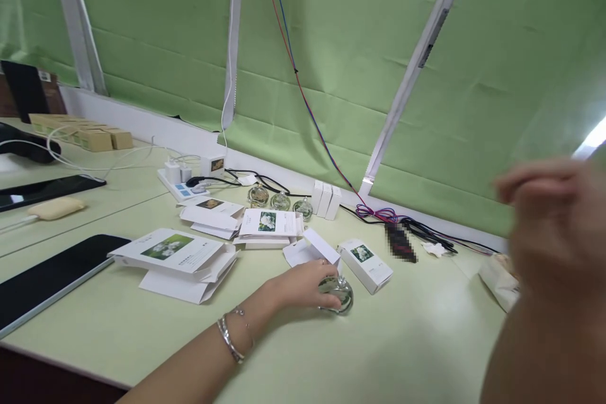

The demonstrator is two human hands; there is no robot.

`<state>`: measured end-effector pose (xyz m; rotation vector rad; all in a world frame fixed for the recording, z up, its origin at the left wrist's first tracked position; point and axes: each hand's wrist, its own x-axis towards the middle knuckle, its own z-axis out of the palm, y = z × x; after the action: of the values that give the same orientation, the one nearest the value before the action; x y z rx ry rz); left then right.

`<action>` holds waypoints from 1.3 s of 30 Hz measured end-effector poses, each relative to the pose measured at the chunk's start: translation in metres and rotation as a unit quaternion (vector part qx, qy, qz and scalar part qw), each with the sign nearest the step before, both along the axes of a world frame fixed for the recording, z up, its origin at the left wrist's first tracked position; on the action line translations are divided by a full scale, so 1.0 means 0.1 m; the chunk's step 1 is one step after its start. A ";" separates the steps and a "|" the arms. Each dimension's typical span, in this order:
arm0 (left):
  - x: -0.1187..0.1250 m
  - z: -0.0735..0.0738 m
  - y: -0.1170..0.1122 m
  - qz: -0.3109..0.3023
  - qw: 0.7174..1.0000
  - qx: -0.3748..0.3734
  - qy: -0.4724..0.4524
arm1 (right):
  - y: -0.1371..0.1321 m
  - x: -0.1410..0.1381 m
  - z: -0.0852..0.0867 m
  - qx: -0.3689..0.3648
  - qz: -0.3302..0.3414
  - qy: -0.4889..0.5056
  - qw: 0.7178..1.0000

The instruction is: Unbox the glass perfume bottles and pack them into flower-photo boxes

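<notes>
My left hand (303, 287), with silver bracelets at its wrist, is closed around a round clear glass bottle (348, 298) low on the table. Its fingers partly cover the bottle. Just behind that hand stands an open white carton flap (319, 247). A closed white box with a flower picture (367, 264) lies right of the bottle. Raised close to the camera at the right is my right hand (561, 227), badly blurred and away from the table. Its fingers look bent, but the blur hides their exact state and anything in them.
Opened flower-picture cartons (182, 255) lie left of my left hand. Behind them stand three round glass bottles (281, 201) and small white boxes (326, 199). A power strip (182, 186), cables (426, 233), a tablet-like device (52, 278) and yellowish boxes (97, 139) also occupy the table.
</notes>
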<state>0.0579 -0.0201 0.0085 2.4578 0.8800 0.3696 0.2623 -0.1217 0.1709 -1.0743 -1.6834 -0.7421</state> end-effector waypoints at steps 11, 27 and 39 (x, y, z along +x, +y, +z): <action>-0.63 0.92 0.19 0.063 0.995 -0.072 0.020 | 1.08 -0.10 -0.60 -0.299 0.076 -0.074 0.948; 0.33 0.11 1.48 0.123 0.969 0.149 0.155 | 1.98 -0.17 -1.44 -0.507 0.030 -0.057 0.860; -0.09 0.60 0.81 0.148 0.970 0.192 0.010 | 0.42 -0.20 -1.49 -0.601 0.099 0.026 0.792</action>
<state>0.0492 0.0609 0.0687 2.6786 1.2938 0.6762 0.2424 -0.0793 0.0218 -1.6518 -2.1706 0.6645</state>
